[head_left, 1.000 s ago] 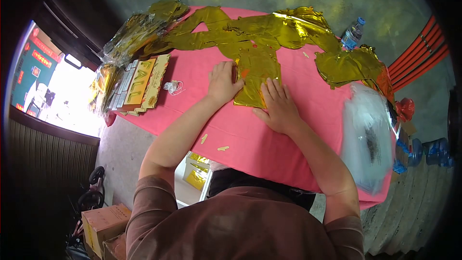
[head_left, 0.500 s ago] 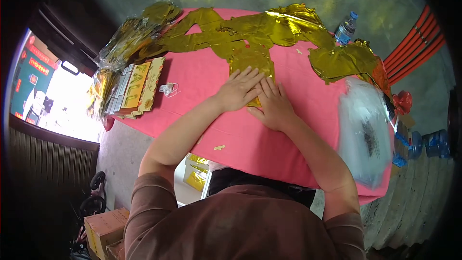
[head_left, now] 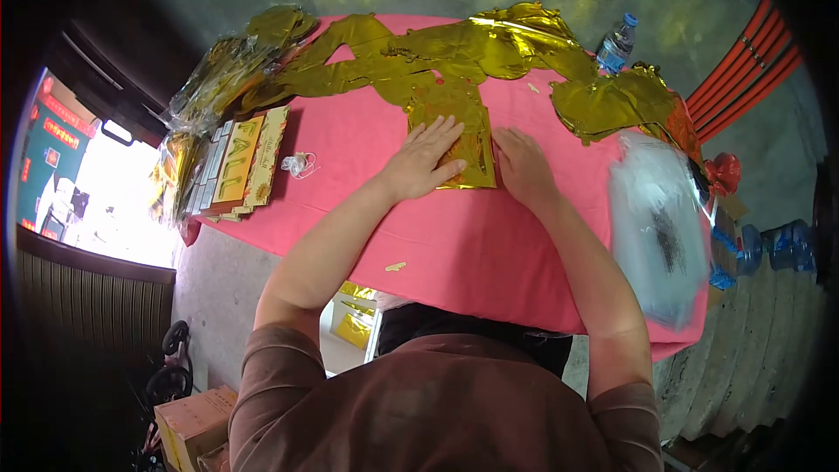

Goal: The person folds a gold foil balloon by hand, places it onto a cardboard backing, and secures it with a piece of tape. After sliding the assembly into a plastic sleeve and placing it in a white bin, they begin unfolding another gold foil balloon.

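left hand (head_left: 426,160): open, palm down, fingers loosely together and angled far and right, thumb out toward the near end. pressed flat on folded gold foil piece (head_left: 477,144), covering its left-middle part; nothing pinched. the foil piece lies under the palm and fingers, sticking out beyond the fingers to the far side and showing right of the hand, its near edge just past the thumb.

right hand (head_left: 526,168): open, slightly cupped, fingers pointing far and a bit left, nothing in grip. sits just right of the foil piece, index side along its right edge; can't tell if it touches. rest of the hand is over pink tablecloth (head_left: 472,253).

foil piece is flat on the cloth, its far end meeting large gold foil sheets (head_left: 350,70) spread across the far side. red spot on its far part.

left side: stack of fall-print cards (head_left: 238,162), small white string bundle (head_left: 299,164) right of it, clear-wrapped foil packs (head_left: 218,79) farther off. right side: crumpled gold foil (head_left: 612,105), upright water bottle (head_left: 617,44) behind it, pile of clear plastic bags (head_left: 660,227) nearer. small pale strip (head_left: 396,267) close to the near edge.
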Action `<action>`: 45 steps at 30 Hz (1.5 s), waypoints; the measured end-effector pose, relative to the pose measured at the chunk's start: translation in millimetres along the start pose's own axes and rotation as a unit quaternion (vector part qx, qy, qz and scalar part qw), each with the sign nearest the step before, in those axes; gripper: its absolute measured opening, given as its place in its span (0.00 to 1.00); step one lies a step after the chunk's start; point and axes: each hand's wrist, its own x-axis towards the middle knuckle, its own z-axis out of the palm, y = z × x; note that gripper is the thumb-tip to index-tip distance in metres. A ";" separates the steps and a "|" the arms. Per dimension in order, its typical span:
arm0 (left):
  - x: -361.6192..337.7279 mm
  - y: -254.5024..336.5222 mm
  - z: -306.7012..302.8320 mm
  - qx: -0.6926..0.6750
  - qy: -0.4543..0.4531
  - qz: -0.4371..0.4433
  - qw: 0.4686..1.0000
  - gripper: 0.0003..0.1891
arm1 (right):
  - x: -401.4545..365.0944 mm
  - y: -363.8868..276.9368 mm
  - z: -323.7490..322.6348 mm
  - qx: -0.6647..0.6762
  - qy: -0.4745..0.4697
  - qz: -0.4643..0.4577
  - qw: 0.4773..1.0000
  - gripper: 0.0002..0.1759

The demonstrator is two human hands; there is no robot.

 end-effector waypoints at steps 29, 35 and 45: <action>2.0 3.2 4.2 0.092 -0.044 -0.006 0.995 0.34 | 59.5 30.7 3.8 0.459 -0.192 0.217 0.840 0.21; 4.0 3.4 6.3 0.107 -0.055 -0.010 0.993 0.34 | 64.0 23.2 -9.7 0.496 -0.126 0.311 0.801 0.22; 4.6 7.2 4.1 0.108 -0.053 -0.013 0.993 0.34 | 79.4 34.0 16.4 0.278 -0.100 0.247 0.923 0.14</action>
